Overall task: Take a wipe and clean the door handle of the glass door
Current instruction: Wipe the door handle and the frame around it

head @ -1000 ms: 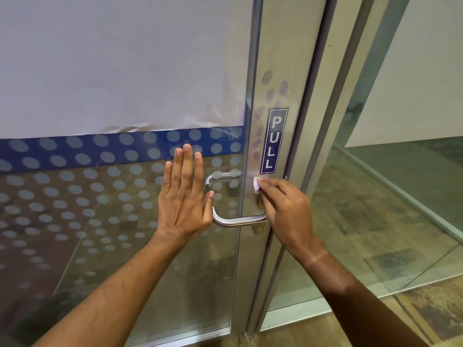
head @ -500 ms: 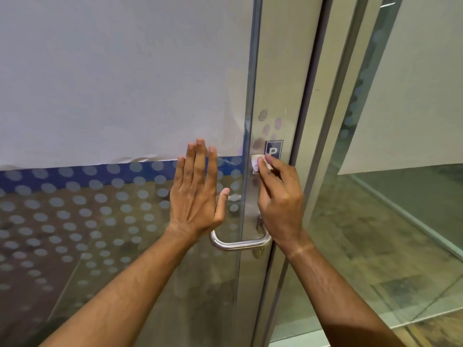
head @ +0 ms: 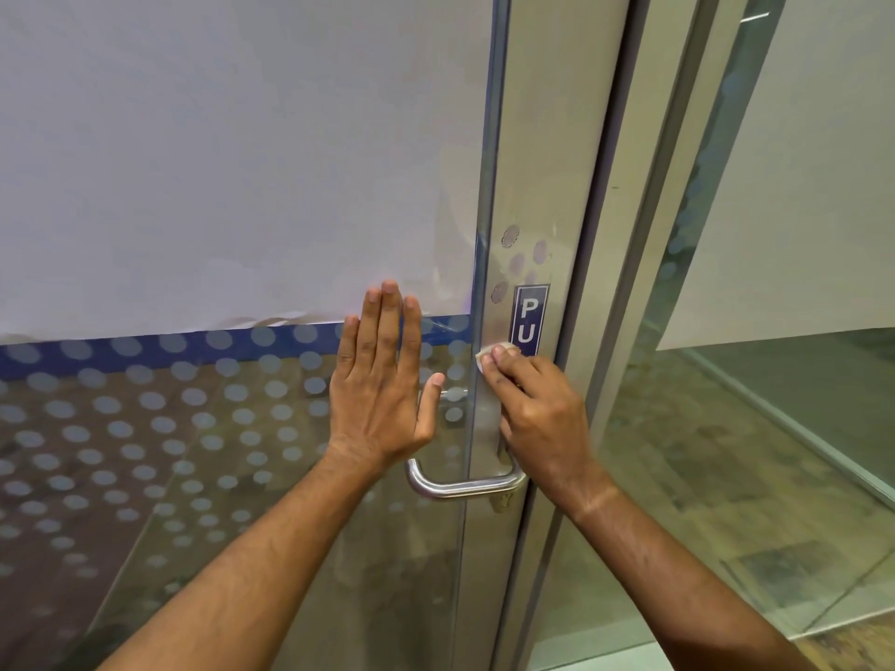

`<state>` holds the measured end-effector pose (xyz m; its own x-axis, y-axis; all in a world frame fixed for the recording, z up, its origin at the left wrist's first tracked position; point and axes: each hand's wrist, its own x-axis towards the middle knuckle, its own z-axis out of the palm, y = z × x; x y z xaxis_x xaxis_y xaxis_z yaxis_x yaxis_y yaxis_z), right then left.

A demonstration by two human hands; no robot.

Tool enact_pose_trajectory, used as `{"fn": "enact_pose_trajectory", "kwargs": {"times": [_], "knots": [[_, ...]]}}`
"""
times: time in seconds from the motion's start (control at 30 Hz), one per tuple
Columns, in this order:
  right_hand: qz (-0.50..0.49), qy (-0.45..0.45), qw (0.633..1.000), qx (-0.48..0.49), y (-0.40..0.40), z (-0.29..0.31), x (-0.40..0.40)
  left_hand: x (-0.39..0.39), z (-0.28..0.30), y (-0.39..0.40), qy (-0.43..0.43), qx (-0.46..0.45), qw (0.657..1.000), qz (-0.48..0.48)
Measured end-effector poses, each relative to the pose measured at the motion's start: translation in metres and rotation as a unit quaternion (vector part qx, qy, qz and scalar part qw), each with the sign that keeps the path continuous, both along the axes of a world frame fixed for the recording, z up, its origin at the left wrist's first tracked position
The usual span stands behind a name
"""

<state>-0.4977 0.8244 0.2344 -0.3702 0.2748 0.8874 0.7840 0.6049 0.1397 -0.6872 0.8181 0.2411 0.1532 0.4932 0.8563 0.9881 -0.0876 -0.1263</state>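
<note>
Left hand (head: 382,380): centre frame, flat on glass door (head: 232,186), fingers spread and extended, holding nothing. Right hand (head: 537,418): right of centre, fingers curled, pressing small white wipe (head: 486,353) against metal door stile, just below-left of blue sign (head: 529,322) showing "PU". Handle (head: 460,486): steel loop, lower centre, below both hands, right end beside right wrist. Wipe above handle, not touching it.

A: Item one?
B: Blue sign (head: 529,318), white letters "PU" showing, fixed to the metal frame (head: 547,138).
A: Next?
B: White sheet (head: 218,152) above a blue dotted band (head: 145,351). Side pane (head: 775,428) at right, patterned floor (head: 702,501) seen through it, with a second white sheet (head: 813,186).
</note>
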Motion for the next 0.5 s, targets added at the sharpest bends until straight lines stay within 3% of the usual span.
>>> {"fn": "enact_pose_trajectory", "kwargs": {"times": [0.3, 0.37, 0.5], "knots": [[-0.043, -0.040, 0.997, -0.053, -0.008, -0.006, 0.008, -0.001, 0.001, -0.001, 0.010, 0.001, 1.000, 0.006], [-0.029, 0.001, 0.998, -0.053, -0.008, -0.003, 0.009, -0.001, 0.002, -0.002, 0.011, -0.001, 1.000, 0.009], [0.046, 0.179, 0.981, -0.051, -0.014, 0.021, 0.009, -0.001, 0.000, -0.001, 0.016, 0.002, 1.000, 0.012]]}}
